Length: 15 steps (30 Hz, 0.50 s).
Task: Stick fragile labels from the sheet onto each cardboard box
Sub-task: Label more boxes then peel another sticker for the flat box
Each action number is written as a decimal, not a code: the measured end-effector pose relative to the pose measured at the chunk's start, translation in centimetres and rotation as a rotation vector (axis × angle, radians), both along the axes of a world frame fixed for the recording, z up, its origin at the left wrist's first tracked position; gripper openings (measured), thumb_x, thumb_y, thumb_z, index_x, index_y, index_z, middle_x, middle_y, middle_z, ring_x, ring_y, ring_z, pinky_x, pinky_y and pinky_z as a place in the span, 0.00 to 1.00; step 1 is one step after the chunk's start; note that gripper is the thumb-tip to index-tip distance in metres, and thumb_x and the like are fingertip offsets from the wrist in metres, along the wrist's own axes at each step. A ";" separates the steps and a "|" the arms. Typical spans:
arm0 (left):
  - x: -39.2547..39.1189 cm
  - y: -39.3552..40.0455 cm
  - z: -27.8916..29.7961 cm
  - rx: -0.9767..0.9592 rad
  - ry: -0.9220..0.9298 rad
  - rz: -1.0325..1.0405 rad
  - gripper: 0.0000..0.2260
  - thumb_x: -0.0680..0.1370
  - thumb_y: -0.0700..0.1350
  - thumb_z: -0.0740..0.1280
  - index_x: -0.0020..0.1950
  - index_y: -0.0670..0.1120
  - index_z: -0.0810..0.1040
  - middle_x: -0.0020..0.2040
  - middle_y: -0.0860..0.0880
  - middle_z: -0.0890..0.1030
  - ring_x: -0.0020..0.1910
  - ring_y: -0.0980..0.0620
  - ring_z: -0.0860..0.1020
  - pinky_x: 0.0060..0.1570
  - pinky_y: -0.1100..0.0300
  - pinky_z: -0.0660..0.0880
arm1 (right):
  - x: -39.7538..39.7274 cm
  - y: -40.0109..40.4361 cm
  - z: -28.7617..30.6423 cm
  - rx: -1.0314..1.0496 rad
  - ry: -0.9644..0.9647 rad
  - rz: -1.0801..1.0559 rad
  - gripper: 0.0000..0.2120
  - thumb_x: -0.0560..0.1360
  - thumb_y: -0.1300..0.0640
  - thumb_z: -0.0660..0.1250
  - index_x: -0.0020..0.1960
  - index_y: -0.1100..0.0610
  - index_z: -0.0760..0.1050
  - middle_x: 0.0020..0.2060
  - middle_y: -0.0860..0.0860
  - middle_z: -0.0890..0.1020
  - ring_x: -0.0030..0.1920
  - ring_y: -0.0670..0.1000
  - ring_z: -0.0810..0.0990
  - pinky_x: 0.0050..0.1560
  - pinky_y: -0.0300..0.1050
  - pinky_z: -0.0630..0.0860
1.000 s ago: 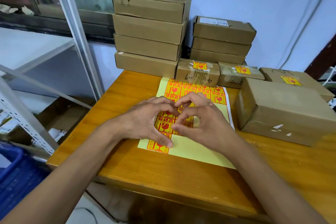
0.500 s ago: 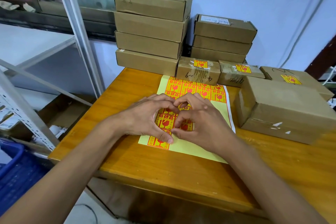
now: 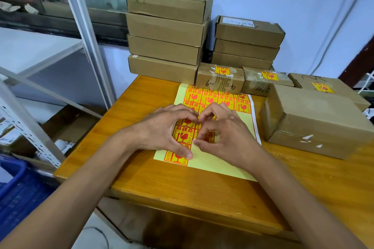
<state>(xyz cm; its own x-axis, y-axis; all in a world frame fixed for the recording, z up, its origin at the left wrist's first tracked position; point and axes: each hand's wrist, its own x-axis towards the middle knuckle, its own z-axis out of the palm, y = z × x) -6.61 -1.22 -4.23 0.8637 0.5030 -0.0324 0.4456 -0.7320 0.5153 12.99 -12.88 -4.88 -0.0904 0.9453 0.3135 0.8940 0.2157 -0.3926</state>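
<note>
On label sheet point(image 3: 210, 159), both hands point(image 3: 199, 127)

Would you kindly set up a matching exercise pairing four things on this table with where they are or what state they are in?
Things:
1. label sheet
2. big unlabelled box
3. four-box stack
4. left hand

Places or states:
A. at the table's right side
B. lying flat under both hands
C. at the back left, by the window
D. thumb pressing the sheet's near edge

Pairs: 1-B, 2-A, 3-C, 4-D
</note>
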 end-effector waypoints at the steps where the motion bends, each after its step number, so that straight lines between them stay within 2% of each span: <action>1: 0.0 0.0 0.0 -0.001 -0.001 0.003 0.44 0.58 0.76 0.72 0.72 0.63 0.68 0.72 0.66 0.66 0.73 0.62 0.61 0.75 0.46 0.62 | 0.0 0.0 -0.1 0.016 0.040 -0.012 0.07 0.73 0.44 0.76 0.40 0.42 0.81 0.52 0.39 0.74 0.58 0.45 0.72 0.63 0.54 0.69; 5: 0.0 0.0 0.1 -0.017 -0.009 0.020 0.42 0.61 0.73 0.74 0.72 0.66 0.65 0.71 0.65 0.67 0.71 0.61 0.63 0.73 0.47 0.64 | 1.3 0.0 0.9 0.178 0.340 -0.200 0.07 0.74 0.53 0.77 0.39 0.48 0.83 0.48 0.42 0.77 0.55 0.45 0.76 0.55 0.41 0.73; 7: 0.0 0.0 0.1 -0.033 -0.012 0.024 0.42 0.62 0.72 0.75 0.72 0.67 0.65 0.71 0.65 0.67 0.71 0.61 0.63 0.74 0.49 0.63 | 2.4 -0.4 1.8 0.334 0.495 -0.335 0.06 0.76 0.55 0.75 0.41 0.47 0.82 0.46 0.45 0.80 0.50 0.42 0.78 0.48 0.41 0.75; 9: 0.0 0.0 0.1 -0.037 -0.011 0.020 0.42 0.61 0.71 0.75 0.73 0.67 0.64 0.71 0.65 0.66 0.71 0.61 0.63 0.73 0.52 0.63 | 3.0 -0.6 2.3 0.461 0.580 -0.420 0.06 0.78 0.54 0.74 0.43 0.47 0.81 0.44 0.47 0.81 0.45 0.42 0.79 0.43 0.44 0.78; 12: -0.1 -0.6 0.6 -0.085 -0.053 0.053 0.36 0.64 0.68 0.74 0.70 0.65 0.69 0.66 0.69 0.68 0.66 0.66 0.66 0.69 0.59 0.65 | 2.5 -0.9 2.2 0.549 0.459 -0.393 0.06 0.80 0.54 0.72 0.45 0.52 0.81 0.41 0.47 0.81 0.41 0.43 0.79 0.39 0.44 0.78; 14: 0.0 -1.4 1.1 -0.116 -0.252 0.114 0.22 0.70 0.64 0.71 0.62 0.61 0.78 0.62 0.69 0.74 0.63 0.68 0.72 0.62 0.61 0.70 | 1.9 -1.1 1.9 0.613 0.267 -0.308 0.08 0.81 0.55 0.72 0.45 0.56 0.81 0.40 0.47 0.81 0.39 0.44 0.78 0.36 0.41 0.75; 15: 0.2 -1.9 1.3 -0.115 -0.384 0.157 0.15 0.74 0.62 0.68 0.57 0.57 0.82 0.59 0.64 0.80 0.61 0.65 0.75 0.57 0.62 0.72 | 1.7 -1.1 1.5 0.659 0.158 -0.264 0.08 0.82 0.55 0.71 0.45 0.57 0.81 0.39 0.48 0.81 0.38 0.44 0.77 0.35 0.42 0.75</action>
